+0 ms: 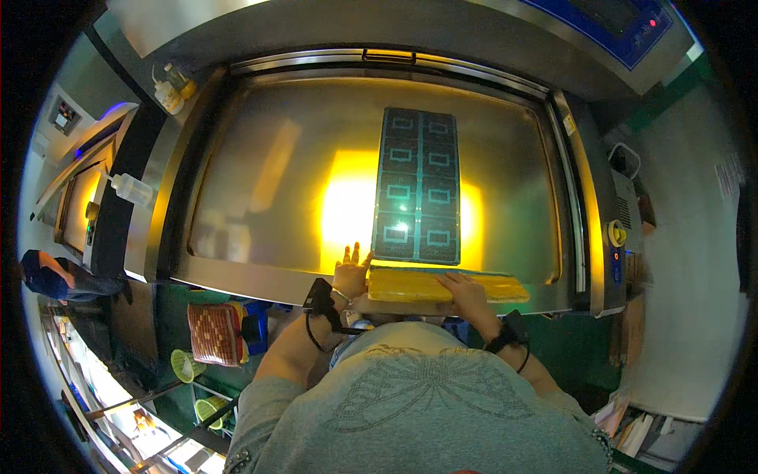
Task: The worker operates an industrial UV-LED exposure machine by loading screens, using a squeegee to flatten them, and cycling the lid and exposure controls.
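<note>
A dark, long panel (pixel 418 207) with pale green lines and several small rectangles lies on the shiny lit bed (pixel 260 174) of a machine. My left hand (pixel 351 274) is on the bed's front edge by the panel's near left corner, fingers spread, holding nothing. Along the front edge lies a long yellow bar (pixel 407 286), just in front of the panel. My right hand (pixel 467 295) grips it right of its middle, fingers over its top; its underside is hidden. Black devices are strapped to both wrists.
A raised metal frame with a handle (pixel 388 57) borders the bed's far side. Squeeze bottles (pixel 133 189) stand on the left ledge. A yellow tape roll (pixel 617 234) sits at right. Behind on the left are a striped cushioned seat (pixel 215 335) and another person (pixel 63 276).
</note>
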{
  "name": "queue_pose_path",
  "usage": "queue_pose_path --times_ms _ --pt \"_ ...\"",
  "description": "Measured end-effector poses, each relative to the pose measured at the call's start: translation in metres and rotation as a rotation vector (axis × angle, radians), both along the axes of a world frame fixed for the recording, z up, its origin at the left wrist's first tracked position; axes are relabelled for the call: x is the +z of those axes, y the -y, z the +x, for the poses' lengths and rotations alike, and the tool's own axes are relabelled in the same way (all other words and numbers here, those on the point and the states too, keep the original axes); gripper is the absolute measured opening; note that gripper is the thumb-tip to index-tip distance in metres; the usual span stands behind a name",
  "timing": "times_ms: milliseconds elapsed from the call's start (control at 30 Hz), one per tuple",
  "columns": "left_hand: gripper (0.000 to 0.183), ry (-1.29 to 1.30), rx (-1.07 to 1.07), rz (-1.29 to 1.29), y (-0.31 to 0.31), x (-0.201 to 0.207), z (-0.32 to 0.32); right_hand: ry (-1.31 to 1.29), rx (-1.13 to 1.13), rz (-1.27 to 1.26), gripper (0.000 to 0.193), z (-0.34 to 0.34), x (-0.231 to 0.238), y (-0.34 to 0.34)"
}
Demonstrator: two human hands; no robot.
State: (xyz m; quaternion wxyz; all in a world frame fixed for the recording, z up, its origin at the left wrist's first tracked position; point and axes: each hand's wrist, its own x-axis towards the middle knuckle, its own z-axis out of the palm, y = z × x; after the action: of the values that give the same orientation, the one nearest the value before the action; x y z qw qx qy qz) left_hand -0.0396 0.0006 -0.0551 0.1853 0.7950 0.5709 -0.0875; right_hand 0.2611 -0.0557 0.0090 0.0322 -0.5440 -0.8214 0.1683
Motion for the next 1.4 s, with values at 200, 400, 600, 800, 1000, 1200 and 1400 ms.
queue_pose_path --times_ms 200,400,600,800,1000,1200,1400 --pt "0.074 -0.021 -0.007 0.059 0.008 0.001 -0.004 0.000 0.005 -0.050 0.057 -0.003 0.003 -0.002" --pt "0.070 -0.060 -0.022 -0.030 0.006 0.014 0.002 0.018 0.036 -0.015 0.055 -0.001 0.000 -0.001" --pt "0.068 -0.036 -0.006 -0.071 0.007 0.016 0.002 -0.001 0.003 -0.035 0.052 -0.005 0.009 0.000" --pt "0.076 0.000 0.034 -0.037 0.007 -0.002 -0.001 0.008 0.014 -0.006 0.050 -0.005 0.003 0.002" --pt "0.075 -0.026 0.009 -0.070 0.007 0.006 0.000 0.054 0.010 0.021 0.049 -0.006 0.002 0.003" --pt "0.069 0.049 0.006 -0.062 0.008 0.009 0.000 0.058 0.011 -0.009 0.052 -0.007 0.006 0.004" --pt "0.081 -0.084 0.008 -0.097 0.006 0.008 0.002 0.041 0.012 -0.005 0.054 -0.005 0.000 0.005"
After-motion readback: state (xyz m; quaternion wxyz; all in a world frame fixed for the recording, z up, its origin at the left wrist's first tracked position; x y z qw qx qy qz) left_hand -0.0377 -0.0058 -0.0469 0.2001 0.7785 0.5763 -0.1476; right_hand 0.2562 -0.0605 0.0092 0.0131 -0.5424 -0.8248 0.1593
